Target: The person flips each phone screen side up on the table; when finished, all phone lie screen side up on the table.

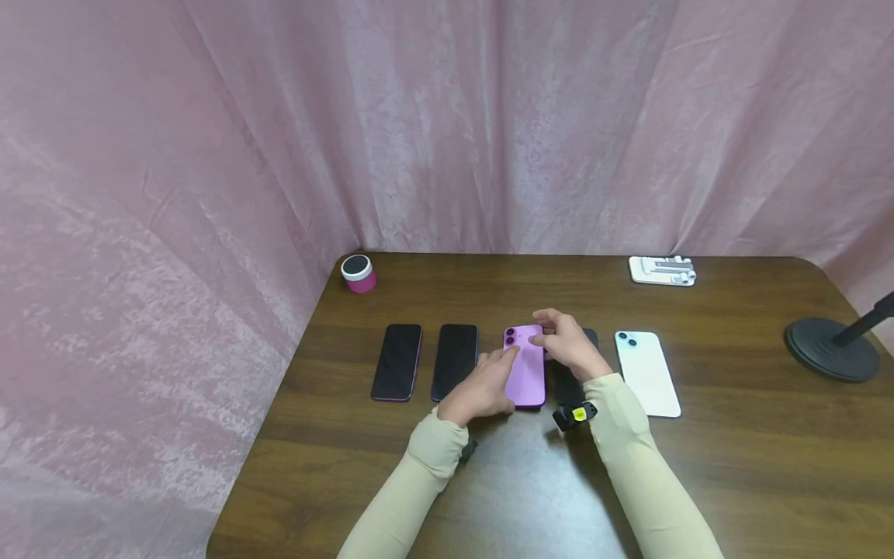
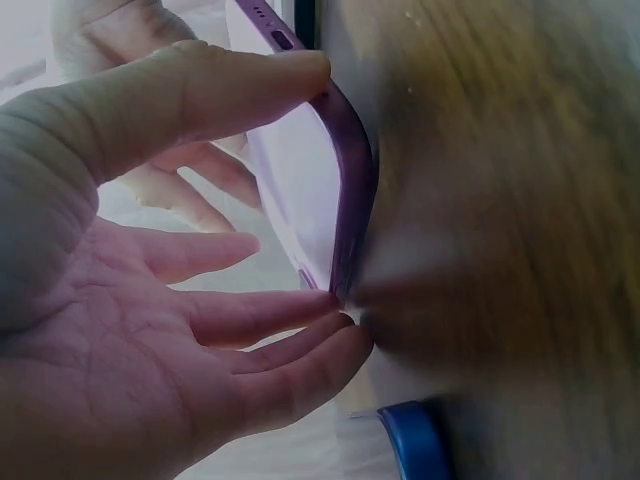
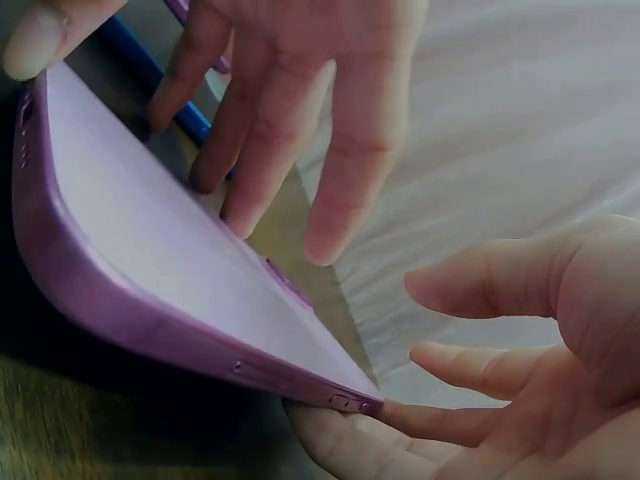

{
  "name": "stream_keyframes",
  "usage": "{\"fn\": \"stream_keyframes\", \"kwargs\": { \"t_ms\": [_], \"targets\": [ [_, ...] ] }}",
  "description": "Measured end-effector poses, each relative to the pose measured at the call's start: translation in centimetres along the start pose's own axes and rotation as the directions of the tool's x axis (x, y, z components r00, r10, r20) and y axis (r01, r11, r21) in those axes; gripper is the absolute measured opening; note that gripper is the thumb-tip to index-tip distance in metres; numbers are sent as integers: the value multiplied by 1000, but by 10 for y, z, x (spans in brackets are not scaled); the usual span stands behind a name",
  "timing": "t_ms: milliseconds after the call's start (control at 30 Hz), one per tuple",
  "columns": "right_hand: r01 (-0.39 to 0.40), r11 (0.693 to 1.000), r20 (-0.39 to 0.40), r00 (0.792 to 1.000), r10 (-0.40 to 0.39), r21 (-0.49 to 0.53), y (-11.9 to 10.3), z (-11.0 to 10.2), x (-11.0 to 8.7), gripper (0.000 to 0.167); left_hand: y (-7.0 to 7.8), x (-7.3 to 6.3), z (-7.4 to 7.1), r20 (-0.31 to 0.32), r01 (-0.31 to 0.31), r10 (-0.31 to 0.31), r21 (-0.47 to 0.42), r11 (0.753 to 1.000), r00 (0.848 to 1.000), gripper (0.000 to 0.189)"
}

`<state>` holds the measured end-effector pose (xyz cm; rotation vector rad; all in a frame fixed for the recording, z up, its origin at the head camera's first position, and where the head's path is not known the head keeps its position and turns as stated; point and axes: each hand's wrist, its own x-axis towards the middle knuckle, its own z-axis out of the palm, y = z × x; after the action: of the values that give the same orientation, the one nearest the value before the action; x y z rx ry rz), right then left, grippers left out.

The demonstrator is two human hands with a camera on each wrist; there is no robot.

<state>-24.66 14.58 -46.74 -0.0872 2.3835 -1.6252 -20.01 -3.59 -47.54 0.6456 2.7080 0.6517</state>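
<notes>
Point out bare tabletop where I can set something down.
Free: between the white smartphone and the round black base; also along the back, between the pink-and-white cylinder and white folded stand. Crowded: around the purple smartphone, with left hand, right hand and dark smartphones close by.

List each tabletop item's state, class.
Purple phone: back up, left hand and right hand touching it
Leftmost phone: screen up, dark
Second phone from left: screen up, dark
Half-hidden dark phone: lying flat
White phone: back up
Pink container: upright
White stand: folded flat
Black stand: standing, top unseen
</notes>
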Motion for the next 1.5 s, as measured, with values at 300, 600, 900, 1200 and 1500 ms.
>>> {"fn": "stream_keyframes", "kwargs": {
  "t_ms": [300,600,900,1200,1500],
  "targets": [
    [25,998,-36,999,-23,62,-10,0,-10,51,3,-1,-2,34,16,-14,-69,997,999,98],
    [60,996,-51,997,-56,70,-11,2,-13,52,3,-2,-5,20,-7,13,-237,971,1000,96],
    [108,985,-40,994,-103,136,-13,3,-17,53,0,-1,-5,-13,-18,14,-381,924,1000,78],
    [122,969,-22,993,-120,214,-14,7,-15,56,1,-1,-9,-38,16,-39,-469,883,999,74],
    [151,963,-16,988,-151,222,-15,12,-12,56,-4,2,-7,-84,-9,-37,-491,871,996,62]
  ]
}}
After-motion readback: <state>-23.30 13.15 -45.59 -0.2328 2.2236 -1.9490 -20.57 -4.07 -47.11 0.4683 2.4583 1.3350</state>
